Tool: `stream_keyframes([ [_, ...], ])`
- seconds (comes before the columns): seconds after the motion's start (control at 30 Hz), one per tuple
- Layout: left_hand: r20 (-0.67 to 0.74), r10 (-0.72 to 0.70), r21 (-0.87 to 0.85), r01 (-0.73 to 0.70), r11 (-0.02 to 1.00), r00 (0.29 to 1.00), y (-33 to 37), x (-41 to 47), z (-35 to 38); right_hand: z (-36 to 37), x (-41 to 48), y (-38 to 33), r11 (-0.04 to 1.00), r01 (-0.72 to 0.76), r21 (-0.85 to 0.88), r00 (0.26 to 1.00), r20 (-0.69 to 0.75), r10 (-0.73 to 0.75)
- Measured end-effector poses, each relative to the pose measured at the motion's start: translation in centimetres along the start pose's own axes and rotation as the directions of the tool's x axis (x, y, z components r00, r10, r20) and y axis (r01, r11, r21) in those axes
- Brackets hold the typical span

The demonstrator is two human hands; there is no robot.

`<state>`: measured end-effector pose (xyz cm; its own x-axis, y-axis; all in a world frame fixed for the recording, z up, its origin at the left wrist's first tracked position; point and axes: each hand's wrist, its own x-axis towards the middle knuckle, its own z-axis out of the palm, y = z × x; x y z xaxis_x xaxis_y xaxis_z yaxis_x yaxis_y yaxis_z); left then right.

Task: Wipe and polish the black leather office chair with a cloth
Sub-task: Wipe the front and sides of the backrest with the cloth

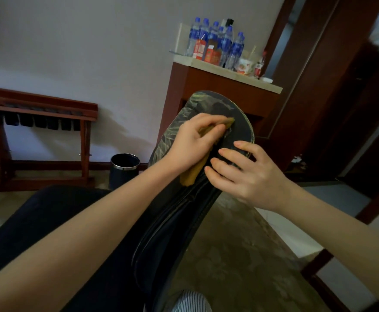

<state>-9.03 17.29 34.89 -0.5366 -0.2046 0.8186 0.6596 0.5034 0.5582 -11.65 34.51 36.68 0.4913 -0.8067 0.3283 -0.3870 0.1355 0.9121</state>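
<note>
Now the cloth point(197, 172) lies under the left hand point(195, 140), on the chair point(240, 127).

Text: none you can read | bottles point(225, 43): blue labels, lettering blurred | red cartons point(200, 49): print too small for you to make out | cup point(243, 65): red markings, no legible words

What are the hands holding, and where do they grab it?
The left hand grips the yellow cloth around its middle; both ends stick out. The right hand holds nothing; its fingers just rest on the black chair.
</note>
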Motion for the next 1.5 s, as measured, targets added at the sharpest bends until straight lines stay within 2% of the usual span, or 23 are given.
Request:
stream_keyframes([
  [0.17, 0.066, -0.004, -0.029, 0.006, 1.000, 0.998, 1.9, -2.8, -0.9, -0.2, 0.3, 0.1, 1.000, -0.018, 0.018, 0.999, 0.029, 0.018],
  [0.33, -0.001, -0.145, 0.090, 0.144, 0.985, 0.989, 3.0, -3.9, -0.1, -1.1, 0.4, -0.6, 0.993, -0.074, 0.093, 0.984, 0.169, 0.058],
  [0.43, -0.083, -0.269, 0.105, 0.277, 0.955, 0.960, 4.1, -3.9, 0.2, -2.4, 0.6, -1.2, 0.969, -0.192, 0.157, 0.946, 0.292, 0.141],
  [0.5, -0.079, -0.277, 0.127, 0.285, 0.950, 0.958, 4.5, -3.7, 0.1, -3.4, 0.5, -2.0, 0.897, -0.357, 0.261, 0.917, 0.282, 0.283],
  [0.53, -0.063, -0.271, 0.138, 0.277, 0.951, 0.961, 4.6, -3.7, 0.0, -3.8, 0.5, -2.3, 0.816, -0.476, 0.329, 0.875, 0.266, 0.403],
  [0.57, -0.045, -0.261, 0.150, 0.265, 0.953, 0.964, 4.6, -3.6, -0.1, -4.3, 0.5, -2.5, 0.693, -0.602, 0.398, 0.798, 0.264, 0.542],
  [0.63, -0.034, -0.240, 0.172, 0.242, 0.955, 0.970, 4.5, -3.5, -0.3, -4.9, 1.2, -2.1, 0.382, -0.791, 0.478, 0.566, 0.334, 0.754],
  [0.67, -0.040, -0.236, 0.181, 0.239, 0.954, 0.971, 4.5, -3.3, -0.3, -5.0, 1.6, -1.7, 0.235, -0.845, 0.480, 0.453, 0.409, 0.792],
  [0.7, -0.043, -0.236, 0.185, 0.240, 0.953, 0.971, 4.5, -3.0, -0.3, -4.9, 2.0, -1.1, 0.101, -0.882, 0.460, 0.355, 0.507, 0.785],
  [0.77, -0.025, -0.239, 0.165, 0.240, 0.957, 0.971, 4.7, -2.2, -0.2, -4.4, 2.8, 0.1, -0.139, -0.912, 0.385, 0.200, 0.716, 0.669],
  [0.83, 0.013, -0.236, 0.143, 0.232, 0.962, 0.972, 4.6, -1.1, -0.2, -3.8, 3.4, 0.9, -0.326, -0.880, 0.346, 0.131, 0.835, 0.535],
  [0.9, 0.039, -0.244, 0.136, 0.237, 0.962, 0.969, 4.2, 0.0, -0.2, -3.1, 3.5, 1.0, -0.450, -0.811, 0.374, 0.140, 0.871, 0.471],
  [1.03, 0.040, -0.334, 0.073, 0.331, 0.941, 0.942, 2.4, 1.9, 0.2, -2.3, 3.4, 0.5, -0.553, -0.724, 0.412, 0.147, 0.875, 0.461],
  [1.23, 0.015, -0.457, 0.179, 0.448, 0.876, 0.889, -1.8, 6.9, 1.4, -1.5, 2.5, 0.1, -0.626, -0.630, 0.459, 0.138, 0.860, 0.491],
  [1.37, -0.071, -0.531, 0.181, 0.534, 0.825, 0.844, -4.4, 10.2, 1.8, -0.2, 2.0, 0.5, -0.653, -0.594, 0.470, 0.136, 0.859, 0.494],
  [1.5, -0.095, -0.479, 0.281, 0.485, 0.828, 0.873, -6.7, 11.3, 2.6, 0.7, 1.4, 0.7, -0.649, -0.601, 0.465, 0.130, 0.859, 0.495],
])
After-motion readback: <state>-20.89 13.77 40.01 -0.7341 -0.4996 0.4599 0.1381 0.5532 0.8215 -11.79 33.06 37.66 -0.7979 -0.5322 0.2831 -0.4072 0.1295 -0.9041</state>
